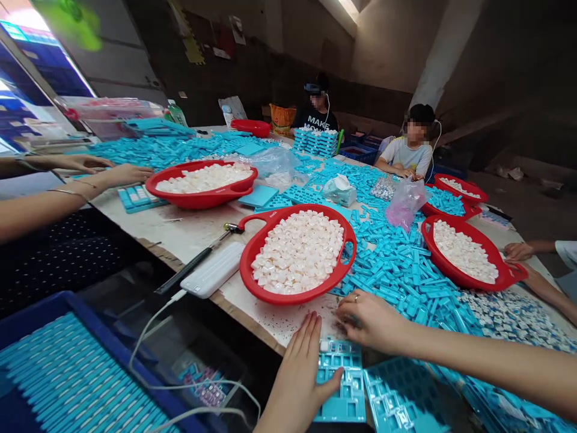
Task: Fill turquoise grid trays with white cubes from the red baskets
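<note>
Both flat: left hand point(301, 373) and right hand point(372, 322) on blue tray point(342, 391).

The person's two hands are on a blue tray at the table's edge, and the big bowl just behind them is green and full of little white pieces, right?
Not quite: the bowl is red, not green. The head view shows it just behind the hands, full of little white pieces. The rest holds: the left hand lies flat on the blue tray at the table's edge, and the right hand touches the tray's far end.
</note>
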The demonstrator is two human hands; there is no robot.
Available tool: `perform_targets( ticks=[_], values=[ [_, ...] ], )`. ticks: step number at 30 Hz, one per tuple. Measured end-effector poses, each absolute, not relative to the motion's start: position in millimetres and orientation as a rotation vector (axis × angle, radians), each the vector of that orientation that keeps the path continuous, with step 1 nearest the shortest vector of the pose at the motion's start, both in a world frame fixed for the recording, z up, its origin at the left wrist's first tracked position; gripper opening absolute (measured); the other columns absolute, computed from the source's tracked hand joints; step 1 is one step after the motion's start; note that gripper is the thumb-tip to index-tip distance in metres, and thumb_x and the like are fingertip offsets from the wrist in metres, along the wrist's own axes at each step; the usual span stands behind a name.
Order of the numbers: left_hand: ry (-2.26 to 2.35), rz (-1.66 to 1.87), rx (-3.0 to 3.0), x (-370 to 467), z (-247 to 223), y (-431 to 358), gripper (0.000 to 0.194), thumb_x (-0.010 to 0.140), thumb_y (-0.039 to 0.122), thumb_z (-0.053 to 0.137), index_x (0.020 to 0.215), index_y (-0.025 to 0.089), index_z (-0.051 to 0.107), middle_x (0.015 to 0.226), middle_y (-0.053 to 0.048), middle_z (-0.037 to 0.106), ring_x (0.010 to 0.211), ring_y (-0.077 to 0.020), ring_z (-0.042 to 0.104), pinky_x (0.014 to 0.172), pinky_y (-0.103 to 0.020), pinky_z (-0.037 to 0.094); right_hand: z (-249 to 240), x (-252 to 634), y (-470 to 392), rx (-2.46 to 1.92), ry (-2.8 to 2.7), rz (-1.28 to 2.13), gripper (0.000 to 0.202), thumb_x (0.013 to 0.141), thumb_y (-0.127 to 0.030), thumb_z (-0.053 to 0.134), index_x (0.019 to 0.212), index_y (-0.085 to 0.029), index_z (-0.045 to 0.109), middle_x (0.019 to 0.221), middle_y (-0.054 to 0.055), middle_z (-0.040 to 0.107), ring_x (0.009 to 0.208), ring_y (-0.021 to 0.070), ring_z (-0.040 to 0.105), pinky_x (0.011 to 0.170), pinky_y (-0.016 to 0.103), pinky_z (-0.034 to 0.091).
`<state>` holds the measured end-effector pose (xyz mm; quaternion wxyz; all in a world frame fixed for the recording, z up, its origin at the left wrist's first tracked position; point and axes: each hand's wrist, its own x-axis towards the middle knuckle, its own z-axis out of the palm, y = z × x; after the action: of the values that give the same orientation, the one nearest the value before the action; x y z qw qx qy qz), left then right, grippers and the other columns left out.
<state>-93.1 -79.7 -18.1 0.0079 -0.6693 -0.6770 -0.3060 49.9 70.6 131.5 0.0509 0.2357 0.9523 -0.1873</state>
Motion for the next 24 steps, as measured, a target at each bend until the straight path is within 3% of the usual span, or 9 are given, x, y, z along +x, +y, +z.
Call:
perform_targets(
  ticks=[4, 8, 13, 18, 20, 24],
  values=[
    [-2.289, -1.195, -2.029, -94, -16, -79, 0.103, 0.073, 0.03, 0.074, 0.159, 0.017, 0.018, 0.154, -0.022, 0.044, 0.14, -0.0386, 0.046, 0.108, -0.055, 0.048, 123, 31, 46, 0.515, 2.861, -0.614, 0.03, 0.083, -0.029, 0.067, 0.11, -0.015, 0.068, 0.105, 0.011, 0.072, 0.097, 0.0242, 0.066, 0.079, 0.029, 0.046],
    [-2.264, -1.291, -2.024, -96, -24, -80, 0.107, 0.069, 0.025, 0.076, 0.159, 0.019, 0.018, 0.155, -0.021, 0.042, 0.142, -0.0397, 0.043, 0.11, -0.056, 0.047, 119, 13, 36, 0.546, 2.768, -0.481, 0.028, 0.082, -0.025, 0.061, 0.106, -0.013, 0.07, 0.099, 0.014, 0.074, 0.09, 0.0267, 0.07, 0.074, 0.031, 0.049],
    [-2.163, -1.248, -2.085, -104, -47, -77, 0.109, 0.067, 0.024, 0.075, 0.159, 0.019, 0.017, 0.156, -0.022, 0.041, 0.141, -0.041, 0.043, 0.108, -0.055, 0.049, 138, -3, 31, 0.65, 2.622, -0.363, 0.031, 0.077, -0.029, 0.066, 0.099, -0.01, 0.075, 0.095, 0.017, 0.076, 0.088, 0.0327, 0.073, 0.072, 0.035, 0.054],
    [-2.095, -1.163, -2.116, -112, -60, -74, 0.113, 0.064, 0.028, 0.076, 0.16, 0.015, 0.016, 0.154, -0.024, 0.044, 0.14, -0.0427, 0.045, 0.107, -0.055, 0.05, 146, -17, 29, 0.633, 2.543, -0.375, 0.04, 0.069, -0.027, 0.075, 0.103, -0.006, 0.076, 0.093, 0.018, 0.076, 0.087, 0.0325, 0.073, 0.074, 0.033, 0.056],
    [-2.078, -1.113, -2.141, -113, -61, -74, 0.114, 0.066, 0.029, 0.077, 0.16, 0.015, 0.015, 0.153, -0.024, 0.044, 0.139, -0.0425, 0.046, 0.107, -0.054, 0.05, 145, -20, 30, 0.62, 2.531, -0.384, 0.04, 0.069, -0.028, 0.075, 0.103, -0.005, 0.076, 0.092, 0.019, 0.076, 0.086, 0.0321, 0.073, 0.074, 0.033, 0.057],
    [-2.124, -1.03, -2.045, -110, -60, -72, 0.116, 0.071, 0.035, 0.077, 0.161, 0.014, 0.007, 0.153, -0.025, 0.044, 0.14, -0.0423, 0.045, 0.108, -0.053, 0.049, 143, -23, 35, 0.565, 2.477, -0.394, 0.048, 0.075, -0.043, 0.071, 0.103, -0.004, 0.075, 0.094, 0.019, 0.076, 0.088, 0.0331, 0.073, 0.074, 0.034, 0.058]
  ],
)
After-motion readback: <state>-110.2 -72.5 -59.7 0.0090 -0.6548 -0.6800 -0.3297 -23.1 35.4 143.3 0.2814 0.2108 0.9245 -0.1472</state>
